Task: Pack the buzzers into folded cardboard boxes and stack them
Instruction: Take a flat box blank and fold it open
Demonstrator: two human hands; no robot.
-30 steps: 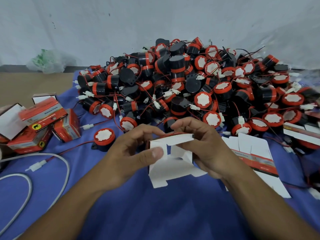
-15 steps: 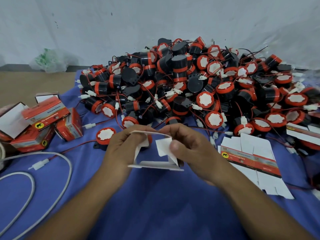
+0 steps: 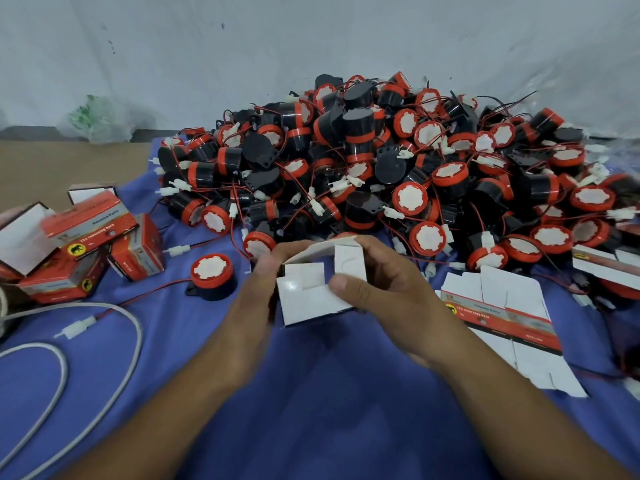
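Observation:
Between my hands I hold a small cardboard box (image 3: pixel 311 292), white inside, its end flaps partly folded in. My left hand (image 3: pixel 252 306) grips its left side. My right hand (image 3: pixel 384 289) grips the right side, thumb pressing a flap down. Behind them rises a big pile of black-and-red buzzers (image 3: pixel 398 174) with thin red wires and white plugs. One loose buzzer (image 3: pixel 211 277) lies on the blue cloth just left of my left hand. Flat unfolded box blanks (image 3: pixel 502 320) lie at the right.
Several packed red boxes (image 3: pixel 86 247) are heaped at the left edge. A white cable (image 3: pixel 114 358) loops over the blue cloth (image 3: pixel 311 410) at the lower left. Another flat blank (image 3: pixel 602 263) rests at the far right. A plastic bag (image 3: pixel 93 119) sits by the wall.
The flat blank has been opened into a box shape, and its flaps have been folded inward. Both hands turned it and stayed close together at the centre.

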